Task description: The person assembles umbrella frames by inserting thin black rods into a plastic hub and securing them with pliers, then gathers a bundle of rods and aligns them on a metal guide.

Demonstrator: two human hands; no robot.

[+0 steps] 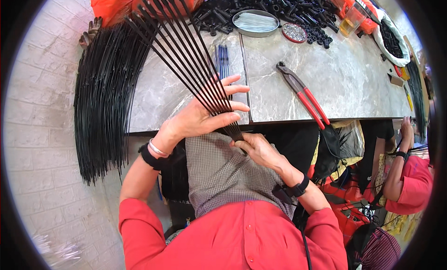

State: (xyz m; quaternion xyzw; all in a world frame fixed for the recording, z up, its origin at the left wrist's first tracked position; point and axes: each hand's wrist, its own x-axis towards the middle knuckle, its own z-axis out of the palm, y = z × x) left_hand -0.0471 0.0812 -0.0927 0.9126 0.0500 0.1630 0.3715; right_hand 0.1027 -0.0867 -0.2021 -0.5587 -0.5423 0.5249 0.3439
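A fan of thin black rods (pixel 235 131) rises from my lap over the table's near edge, gathered at the bottom and spread toward the far left. My right hand (pixel 260 150) grips the gathered lower ends, fingers closed around them. Just above it, my left hand (pixel 193 119) lies against the rods with fingers stretched and spread behind them, the thumb crossing in front. Beyond the left hand, a few blue-tinted thin sticks (pixel 223 55) lie on the table. To the right rest pincers (pixel 290 76) with red handles, jaws pointing away from me.
At left, a thick bundle of black rods (pixel 107 88) hangs over the table edge. Black plastic parts (pixel 284 3) are heaped at the back, near an oval dish (pixel 256 35) of silvery wires, a red tin (pixel 294 41) of small metal pieces and a glass (pixel 350 24). A co-worker (pixel 412 184) sits right.
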